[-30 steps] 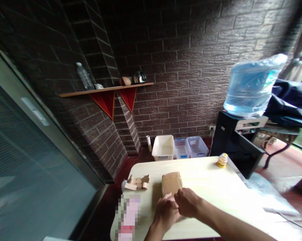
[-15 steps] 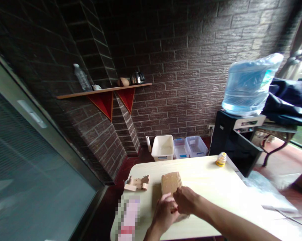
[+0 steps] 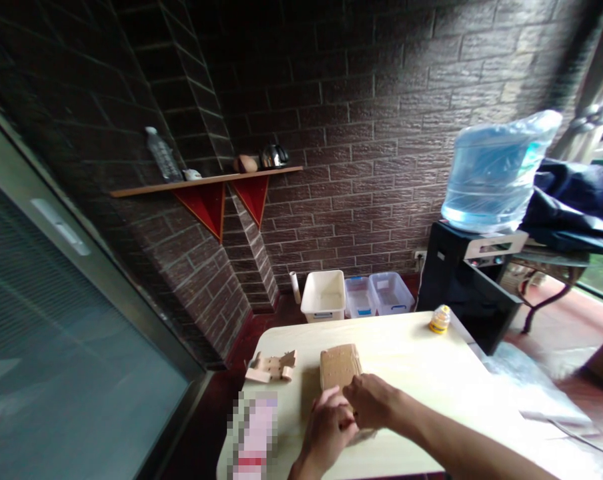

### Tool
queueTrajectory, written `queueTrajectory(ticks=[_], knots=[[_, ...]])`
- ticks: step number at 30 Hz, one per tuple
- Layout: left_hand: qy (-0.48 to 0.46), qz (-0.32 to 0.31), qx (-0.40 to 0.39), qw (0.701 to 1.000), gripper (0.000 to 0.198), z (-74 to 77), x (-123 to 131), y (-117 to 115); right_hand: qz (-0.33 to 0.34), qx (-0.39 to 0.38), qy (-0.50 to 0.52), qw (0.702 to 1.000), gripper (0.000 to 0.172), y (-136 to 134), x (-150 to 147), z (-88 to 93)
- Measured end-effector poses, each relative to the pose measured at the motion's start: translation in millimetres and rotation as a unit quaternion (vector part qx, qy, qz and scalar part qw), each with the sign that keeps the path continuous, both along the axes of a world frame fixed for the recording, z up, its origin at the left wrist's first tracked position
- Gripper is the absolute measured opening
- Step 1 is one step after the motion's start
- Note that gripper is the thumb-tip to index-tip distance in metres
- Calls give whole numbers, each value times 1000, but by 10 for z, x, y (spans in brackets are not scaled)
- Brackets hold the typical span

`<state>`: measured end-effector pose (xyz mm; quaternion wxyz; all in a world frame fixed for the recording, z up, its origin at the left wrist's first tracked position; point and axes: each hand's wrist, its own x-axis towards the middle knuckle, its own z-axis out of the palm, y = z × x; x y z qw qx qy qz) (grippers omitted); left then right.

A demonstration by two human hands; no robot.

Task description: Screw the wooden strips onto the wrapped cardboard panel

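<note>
A brown cardboard box [image 3: 340, 364] lies on the pale table, its far part showing beyond my hands. My left hand [image 3: 328, 427] rests on the near left part of the box, fingers curled around it. Against it, my right hand [image 3: 371, 402] is closed with its knuckles up, reaching in from the right over the near part of the box. What its fingers pinch is hidden. A ragged brown edge of the box shows below the hands.
On the table [image 3: 406, 360] are a wooden piece with pegs [image 3: 273, 367], a pixelated pink item [image 3: 257, 433] and a small yellow-based clear jar [image 3: 439, 320]. Storage bins [image 3: 324, 297] stand beyond the far edge. A water dispenser [image 3: 446, 287] is at the right.
The view has shifted very slightly. Both hands stay at the near part of the cardboard box, with hardly any visible movement.
</note>
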<state>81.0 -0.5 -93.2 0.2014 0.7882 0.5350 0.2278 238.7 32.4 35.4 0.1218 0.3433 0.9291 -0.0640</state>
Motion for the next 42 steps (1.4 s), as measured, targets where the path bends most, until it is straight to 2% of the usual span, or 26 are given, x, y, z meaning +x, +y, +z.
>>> queueTrajectory(ticks=[5, 11, 13, 17, 22, 29, 38, 42], knots=[[4, 1, -4, 1000, 9, -55, -11, 24, -29, 18, 0, 999, 21, -32, -12, 5], [-9, 5, -5, 1000, 8, -16, -1, 14, -59, 65, -1, 996, 10, -141, -63, -70], [-11, 14, -11, 1000, 10, -14, 0, 15, -43, 58, 7, 997, 15, -163, -50, -74], [-19, 5, -13, 1000, 7, -32, -6, 29, -21, 15, 8, 1000, 38, -126, 14, 6], [-40, 9, -7, 999, 7, -73, -14, 34, -5, 4, -13, 1000, 27, -56, 34, 78], [-31, 12, 0, 999, 14, -165, -10, 55, -3, 14, 0, 1000, 26, -81, -12, -32], [-41, -6, -6, 999, 11, -159, -12, 43, -21, 30, -16, 999, 28, -88, -80, -156], [-38, 15, -23, 999, 13, -117, 6, 30, -51, 50, -46, 996, 22, -140, -126, -141]])
